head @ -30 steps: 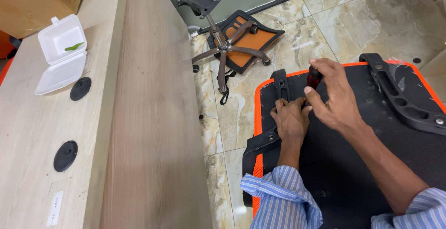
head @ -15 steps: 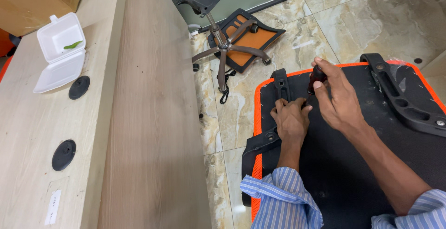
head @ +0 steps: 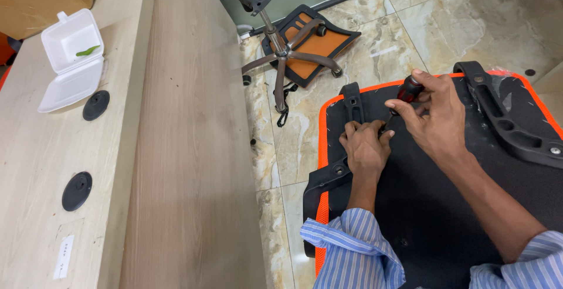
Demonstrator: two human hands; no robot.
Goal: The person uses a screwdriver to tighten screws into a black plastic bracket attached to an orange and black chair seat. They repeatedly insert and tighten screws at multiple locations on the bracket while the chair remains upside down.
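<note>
Screwdriver in right hand

Open black seat underside lies free below the hands. Obstacles: black armrest bracket to the right, a narrower bracket just left, chair base on the floor beyond, wooden desk flanking left.

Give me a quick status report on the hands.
Right hand grips screwdriver. Left hand presses black chair panel near bracket. Nothing blocking.
</note>
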